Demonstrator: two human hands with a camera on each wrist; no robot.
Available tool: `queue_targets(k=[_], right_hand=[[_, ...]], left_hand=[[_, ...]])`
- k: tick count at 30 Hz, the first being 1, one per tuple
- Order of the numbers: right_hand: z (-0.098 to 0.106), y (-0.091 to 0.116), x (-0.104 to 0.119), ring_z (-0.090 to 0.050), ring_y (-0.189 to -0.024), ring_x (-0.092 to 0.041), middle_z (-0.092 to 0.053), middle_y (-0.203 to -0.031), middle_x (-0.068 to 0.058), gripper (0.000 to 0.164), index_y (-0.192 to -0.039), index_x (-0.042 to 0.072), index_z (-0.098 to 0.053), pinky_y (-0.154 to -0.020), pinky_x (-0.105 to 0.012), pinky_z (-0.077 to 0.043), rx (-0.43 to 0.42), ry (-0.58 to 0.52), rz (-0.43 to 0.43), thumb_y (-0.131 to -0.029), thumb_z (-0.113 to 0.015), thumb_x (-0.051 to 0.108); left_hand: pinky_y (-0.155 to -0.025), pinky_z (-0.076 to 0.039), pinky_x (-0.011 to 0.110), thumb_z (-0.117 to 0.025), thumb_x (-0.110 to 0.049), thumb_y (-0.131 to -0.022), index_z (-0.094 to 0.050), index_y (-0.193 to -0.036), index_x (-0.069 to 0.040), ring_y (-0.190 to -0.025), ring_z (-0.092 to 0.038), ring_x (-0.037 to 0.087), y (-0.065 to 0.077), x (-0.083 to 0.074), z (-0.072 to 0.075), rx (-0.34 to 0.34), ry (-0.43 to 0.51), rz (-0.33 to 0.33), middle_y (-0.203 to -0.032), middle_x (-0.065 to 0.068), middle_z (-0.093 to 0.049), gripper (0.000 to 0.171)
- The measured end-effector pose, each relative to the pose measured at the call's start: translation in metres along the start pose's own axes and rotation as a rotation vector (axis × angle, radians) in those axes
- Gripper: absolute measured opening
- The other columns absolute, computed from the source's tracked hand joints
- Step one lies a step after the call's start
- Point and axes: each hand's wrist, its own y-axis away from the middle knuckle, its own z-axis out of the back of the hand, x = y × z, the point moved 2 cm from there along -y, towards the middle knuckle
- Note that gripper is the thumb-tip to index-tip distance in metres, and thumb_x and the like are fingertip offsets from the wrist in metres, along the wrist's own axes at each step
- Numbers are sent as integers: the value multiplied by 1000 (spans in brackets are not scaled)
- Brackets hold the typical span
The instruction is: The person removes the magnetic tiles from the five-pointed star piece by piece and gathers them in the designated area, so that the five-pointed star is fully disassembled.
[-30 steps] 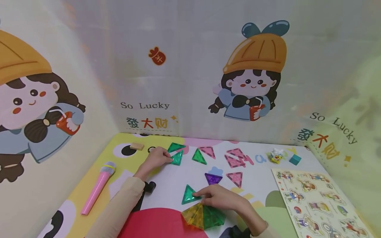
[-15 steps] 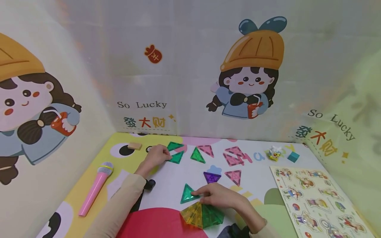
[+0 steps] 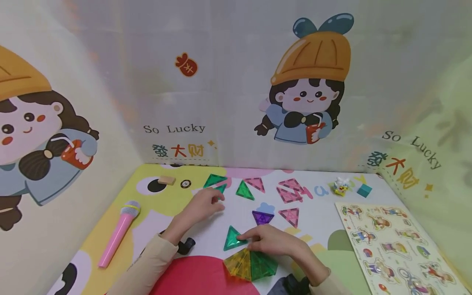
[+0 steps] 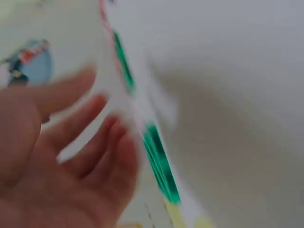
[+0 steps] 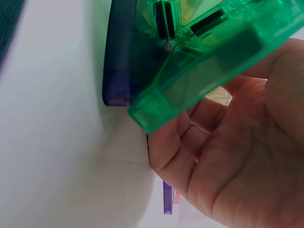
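My left hand hovers with loosely bent fingers just in front of two green triangular magnetic tiles, partly covering the nearer one. In the left wrist view those fingers are blurred and hold nothing, with a green tile beside them. My right hand reaches its index finger onto the right corner of another green triangular tile. Its lower fingers lie against a faceted yellow-and-green tile structure. In the right wrist view a green tile hides the fingertips.
A purple triangle, several pink triangles and another green triangle lie farther back. A pink toy microphone lies left, near a wooden block. At right are a picture board, a small figure and a teal block.
My left hand has drawn off the nearer back green tile and moved right and toward me. That tile first shifted slightly toward the other. My right hand stays in place.
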Motion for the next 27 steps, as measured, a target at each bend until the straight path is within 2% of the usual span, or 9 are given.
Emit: queue_targets(k=[2,4,7,8,11,16,23,27], right_hand=[[1,0,1,-60,-99,-3,-69,-128,4,32,-128,24,-69,-81,-24,-49,-1,1,12,-96,-62,21],[2,0,1,-57,-91,-3,-71,-121,5,33,-129,23,-68,-76,-23,-45,2,-1,26,-97,-62,21],[2,1,0,-53,-82,-2,-73,-102,6,34,-130,21,-67,-71,-22,-41,0,6,50,-97,-61,20],[2,1,0,-52,-79,-2,-71,-96,7,34,-130,20,-67,-71,-21,-41,-2,14,53,-97,-61,20],[1,2,0,-52,-78,-2,-72,-96,6,32,-128,19,-68,-70,-21,-41,0,14,69,-97,-62,19],[0,6,0,-56,-85,1,-73,-112,4,28,-122,18,-73,-73,-20,-45,3,22,98,-96,-63,20],[1,13,0,-54,-76,2,-69,-93,10,23,-114,20,-76,-67,-18,-44,-33,54,116,-96,-64,21],[-2,15,-2,-53,-74,2,-68,-90,10,22,-113,19,-77,-65,-18,-43,-52,40,119,-95,-64,20]], left_hand=[[-73,-47,27,-79,-28,-85,-73,-111,-17,-86,-54,13,11,-11,-9,131,23,-83,-94,-3,-63,30],[-75,-47,25,-81,-33,-82,-73,-116,-22,-88,-54,10,21,-19,-17,235,11,-139,-98,-6,-63,36],[-82,-49,24,-83,-38,-78,-73,-118,-27,-93,-53,7,32,-26,-25,306,-33,-192,-104,-9,-59,42],[-85,-49,24,-84,-39,-77,-73,-118,-27,-95,-52,6,34,-28,-26,312,-43,-201,-106,-10,-58,44],[-89,-49,24,-86,-40,-75,-73,-117,-27,-98,-51,5,38,-30,-26,314,-56,-208,-107,-10,-55,46],[-84,-49,23,-86,-38,-75,-72,-109,-25,-93,-51,5,43,-29,-27,286,-65,-219,-102,-8,-54,39],[-80,-48,21,-84,-36,-78,-71,-105,-24,-86,-49,3,40,-30,-32,239,-133,-236,-97,-8,-54,32],[-85,-50,23,-86,-42,-74,-70,-113,-26,-92,-50,3,43,-33,-29,292,-164,-225,-103,-9,-55,44]])
